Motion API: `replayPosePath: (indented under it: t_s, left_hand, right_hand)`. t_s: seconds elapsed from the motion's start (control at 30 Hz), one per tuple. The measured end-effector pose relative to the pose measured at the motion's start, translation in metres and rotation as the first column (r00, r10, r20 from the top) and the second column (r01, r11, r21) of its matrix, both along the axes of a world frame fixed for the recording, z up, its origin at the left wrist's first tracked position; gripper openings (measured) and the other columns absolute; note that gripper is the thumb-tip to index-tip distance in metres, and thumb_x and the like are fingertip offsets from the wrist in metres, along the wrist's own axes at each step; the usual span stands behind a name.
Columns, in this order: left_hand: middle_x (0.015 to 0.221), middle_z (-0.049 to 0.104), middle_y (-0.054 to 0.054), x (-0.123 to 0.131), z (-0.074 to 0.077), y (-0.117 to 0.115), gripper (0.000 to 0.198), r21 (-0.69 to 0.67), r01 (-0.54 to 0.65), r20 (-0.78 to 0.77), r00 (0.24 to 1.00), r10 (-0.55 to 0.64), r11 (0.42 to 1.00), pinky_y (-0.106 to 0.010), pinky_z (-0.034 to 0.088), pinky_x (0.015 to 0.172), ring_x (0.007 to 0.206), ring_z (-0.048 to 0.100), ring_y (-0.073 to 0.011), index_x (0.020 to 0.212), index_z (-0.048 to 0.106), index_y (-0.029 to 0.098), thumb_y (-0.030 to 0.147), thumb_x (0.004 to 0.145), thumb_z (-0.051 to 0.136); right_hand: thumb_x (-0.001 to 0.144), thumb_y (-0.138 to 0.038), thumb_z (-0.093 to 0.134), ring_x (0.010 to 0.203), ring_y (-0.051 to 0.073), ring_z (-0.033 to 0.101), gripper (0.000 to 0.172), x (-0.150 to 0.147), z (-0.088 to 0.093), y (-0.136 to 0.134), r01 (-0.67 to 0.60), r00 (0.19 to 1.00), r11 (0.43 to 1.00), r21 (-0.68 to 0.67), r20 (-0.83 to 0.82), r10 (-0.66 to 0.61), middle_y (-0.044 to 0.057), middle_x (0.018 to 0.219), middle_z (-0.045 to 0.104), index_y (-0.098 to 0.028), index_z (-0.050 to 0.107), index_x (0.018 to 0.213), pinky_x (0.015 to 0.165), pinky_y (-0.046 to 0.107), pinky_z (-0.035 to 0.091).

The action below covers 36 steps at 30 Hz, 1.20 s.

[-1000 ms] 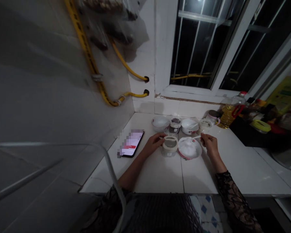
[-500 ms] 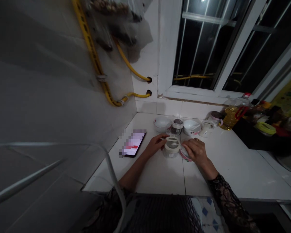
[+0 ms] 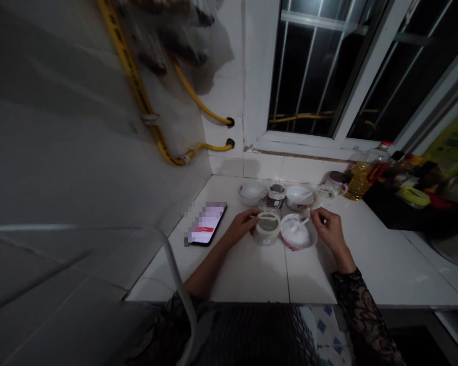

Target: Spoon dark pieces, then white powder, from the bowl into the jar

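My left hand [image 3: 243, 224] rests against the left side of a small round white container [image 3: 267, 229] on the counter, fingers curled round its rim. My right hand [image 3: 325, 223] is pinched on the handle of a white spoon [image 3: 303, 222] whose bowl dips into a white bowl of white powder [image 3: 298, 232] just right of the container. Both hands are closed.
Behind stand two white bowls [image 3: 251, 192] [image 3: 298, 197], a small jar with dark contents [image 3: 276, 194] and a cup [image 3: 323, 193]. A lit phone [image 3: 206, 230] lies at the left. An oil bottle [image 3: 362, 173] and a dark tray of bottles [image 3: 404, 201] stand at the right. Yellow hoses run along the wall.
My right hand, which lay over the powder bowl half a second ago, has drawn back to the right with the spoon. My left hand has stayed on the container.
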<state>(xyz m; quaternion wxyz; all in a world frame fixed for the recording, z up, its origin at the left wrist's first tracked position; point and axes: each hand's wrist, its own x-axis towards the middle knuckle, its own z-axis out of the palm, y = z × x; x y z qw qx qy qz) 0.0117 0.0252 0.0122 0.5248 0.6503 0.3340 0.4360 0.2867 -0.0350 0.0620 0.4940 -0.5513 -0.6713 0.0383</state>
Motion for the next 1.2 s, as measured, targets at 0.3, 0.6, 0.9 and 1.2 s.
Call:
replayPosePath:
  t_s: [0.3,0.6,0.9,1.2]
  left_hand:
    - [0.061,0.062,0.000,0.000,0.000,0.000,0.035,-0.007,0.006,-0.002,1.000,-0.006,1.000,-0.023,0.043,0.048,0.047,0.052,-0.0101,0.095,0.069,0.012,0.040,0.075,0.063]
    - [0.062,0.062,0.001,0.000,0.003,-0.002,0.035,-0.022,-0.003,-0.014,1.000,0.003,1.000,-0.022,0.044,0.048,0.048,0.053,-0.0101,0.096,0.069,0.010,0.038,0.075,0.062]
    - [0.064,0.062,0.000,-0.001,0.002,-0.001,0.036,-0.015,-0.004,-0.028,1.000,0.004,1.000,-0.022,0.045,0.049,0.050,0.054,-0.0108,0.098,0.070,0.010,0.038,0.076,0.061]
    - [0.061,0.061,0.001,0.000,0.002,-0.001,0.036,-0.033,-0.005,-0.023,1.000,0.004,0.999,-0.022,0.045,0.048,0.049,0.054,-0.0106,0.097,0.069,0.010,0.037,0.076,0.062]
  right_hand:
    - [0.087,-0.045,0.051,0.049,0.010,0.036,0.037,0.008,-0.001,0.001,0.084,0.996,0.996,0.025,-0.003,-0.084,-0.004,0.051,0.042,-0.019,0.053,0.060,0.050,0.023,0.031]
    - [0.082,-0.049,0.048,0.050,0.011,0.042,0.039,0.002,-0.015,0.010,0.062,0.997,0.988,-0.139,0.048,-0.056,-0.002,0.051,0.048,-0.019,0.053,0.056,0.050,0.024,0.031]
    - [0.071,-0.055,0.050,0.050,0.010,0.035,0.042,0.010,-0.012,0.018,0.144,0.955,0.960,-0.242,-0.221,-0.199,-0.003,0.047,0.037,-0.019,0.048,0.049,0.048,0.024,0.028]
    - [0.071,-0.054,0.052,0.049,0.010,0.037,0.042,0.006,-0.011,0.016,0.156,0.941,0.958,-0.239,-0.260,-0.218,-0.003,0.046,0.041,-0.018,0.053,0.050,0.048,0.025,0.029]
